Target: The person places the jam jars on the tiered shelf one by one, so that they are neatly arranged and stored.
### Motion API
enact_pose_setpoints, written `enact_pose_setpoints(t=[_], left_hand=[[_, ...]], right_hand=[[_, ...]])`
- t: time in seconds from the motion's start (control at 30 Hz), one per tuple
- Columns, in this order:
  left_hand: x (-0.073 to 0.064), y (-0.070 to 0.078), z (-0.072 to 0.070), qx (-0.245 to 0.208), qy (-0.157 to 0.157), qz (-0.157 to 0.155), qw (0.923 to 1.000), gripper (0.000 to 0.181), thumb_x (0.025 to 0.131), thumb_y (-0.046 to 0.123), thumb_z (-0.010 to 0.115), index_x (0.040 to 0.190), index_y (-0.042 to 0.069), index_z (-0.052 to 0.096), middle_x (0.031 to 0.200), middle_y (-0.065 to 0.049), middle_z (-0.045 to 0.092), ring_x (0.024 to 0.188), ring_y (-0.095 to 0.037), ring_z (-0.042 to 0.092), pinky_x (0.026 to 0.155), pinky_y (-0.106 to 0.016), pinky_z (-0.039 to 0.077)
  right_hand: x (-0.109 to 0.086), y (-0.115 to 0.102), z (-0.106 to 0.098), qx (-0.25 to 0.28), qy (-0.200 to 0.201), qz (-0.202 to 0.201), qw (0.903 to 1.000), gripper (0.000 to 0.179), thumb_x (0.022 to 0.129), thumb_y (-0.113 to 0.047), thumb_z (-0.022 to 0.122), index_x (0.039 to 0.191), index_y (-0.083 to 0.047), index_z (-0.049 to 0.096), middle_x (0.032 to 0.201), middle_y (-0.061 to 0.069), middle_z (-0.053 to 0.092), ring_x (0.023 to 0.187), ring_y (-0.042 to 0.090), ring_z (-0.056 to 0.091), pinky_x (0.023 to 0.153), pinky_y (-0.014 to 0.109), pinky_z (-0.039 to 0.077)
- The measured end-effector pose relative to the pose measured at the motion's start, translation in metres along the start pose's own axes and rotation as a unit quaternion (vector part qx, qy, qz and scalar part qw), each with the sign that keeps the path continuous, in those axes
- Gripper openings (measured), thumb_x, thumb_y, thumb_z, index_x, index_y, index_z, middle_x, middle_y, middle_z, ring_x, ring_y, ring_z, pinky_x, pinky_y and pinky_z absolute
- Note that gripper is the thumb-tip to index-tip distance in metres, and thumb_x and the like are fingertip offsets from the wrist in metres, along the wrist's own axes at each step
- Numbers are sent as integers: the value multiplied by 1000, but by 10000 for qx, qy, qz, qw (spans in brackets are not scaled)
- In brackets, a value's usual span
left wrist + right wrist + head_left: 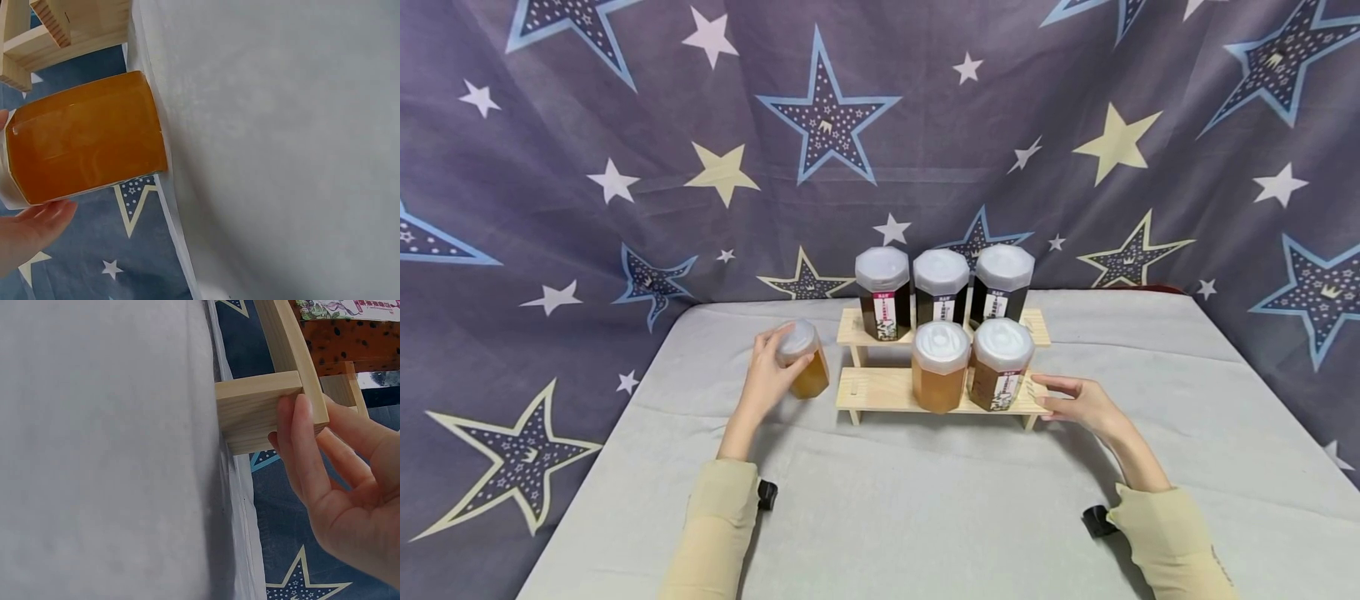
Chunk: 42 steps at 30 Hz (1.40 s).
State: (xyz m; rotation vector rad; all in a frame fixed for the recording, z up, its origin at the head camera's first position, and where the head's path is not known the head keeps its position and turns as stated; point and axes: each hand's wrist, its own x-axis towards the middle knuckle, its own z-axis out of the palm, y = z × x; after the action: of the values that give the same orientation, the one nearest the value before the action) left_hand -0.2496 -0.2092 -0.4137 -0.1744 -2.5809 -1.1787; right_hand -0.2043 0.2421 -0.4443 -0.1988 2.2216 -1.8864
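Note:
My left hand point(772, 369) grips a jar of amber contents point(810, 379) by its whitish lid, left of a two-step wooden rack point(880, 387). In the left wrist view the amber jar point(87, 137) stands upright near the cloth; whether its base touches is unclear. My right hand point(1082, 404) holds the right end of the lower step. Seen from the right wrist, its fingers point(304, 440) lie against the wooden end point(259, 412). On the lower step are another amber jar point(939, 387) and a labelled brown jar point(997, 385).
Three dark jars with pale lids stand on the upper step: a left one point(885, 312), a middle one point(942, 304) and a right one point(1002, 302). A grey cloth point(910, 508) covers the table. Behind it hangs a star-patterned curtain point(925, 158).

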Motion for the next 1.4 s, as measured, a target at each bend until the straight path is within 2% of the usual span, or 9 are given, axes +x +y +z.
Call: enact_pose_setpoints(t=[0.07,0.2,0.3,0.53,0.8,1.1,1.4], left_hand=[[0,0,0,16,-35,-30,10000,58,78,23,67,128,5,44,121,-22,36,109,-37,40,93,-49,32],[0,0,-2,37,-115,-103,9999,60,77,25,68,129,7,43,119,-22,37,93,-33,45,82,-44,38],[1,-1,-3,51,-174,-159,9997,61,77,26,68,130,9,42,117,-21,38,82,-29,43,73,-39,37],[2,1,-4,169,-121,-207,9996,60,75,25,70,127,9,45,112,-19,41,82,-28,45,72,-37,38],[5,4,-5,317,74,-211,9992,59,69,23,74,121,7,51,108,-20,47,97,-34,48,83,-48,39],[5,1,-3,398,414,-251,9980,58,64,25,77,116,10,56,102,-16,52,94,-33,51,82,-47,40],[2,4,-3,433,528,-398,9969,58,63,29,77,115,13,58,102,-14,53,95,-34,51,84,-48,37]], right_hand=[[0,0,0,-31,14,4,10000,50,82,-1,59,123,17,38,118,31,47,71,13,64,68,30,51],[0,0,-1,-49,8,24,10000,51,82,-2,60,123,17,38,119,32,46,71,13,64,69,30,51],[0,0,-1,-26,8,31,10000,51,81,-2,60,123,17,37,119,32,46,71,13,64,69,30,51],[1,0,0,8,24,68,10000,51,81,-2,60,123,17,37,118,30,47,72,12,64,69,30,51],[1,-1,-1,-40,41,52,10000,51,81,-1,60,123,17,38,117,30,49,71,12,64,68,29,51],[1,-1,-1,-39,64,96,9999,51,81,-2,60,123,16,38,119,32,45,72,12,64,69,30,51],[1,-1,-1,0,43,101,9999,51,81,-2,60,123,16,38,120,31,45,72,11,64,69,30,51]])
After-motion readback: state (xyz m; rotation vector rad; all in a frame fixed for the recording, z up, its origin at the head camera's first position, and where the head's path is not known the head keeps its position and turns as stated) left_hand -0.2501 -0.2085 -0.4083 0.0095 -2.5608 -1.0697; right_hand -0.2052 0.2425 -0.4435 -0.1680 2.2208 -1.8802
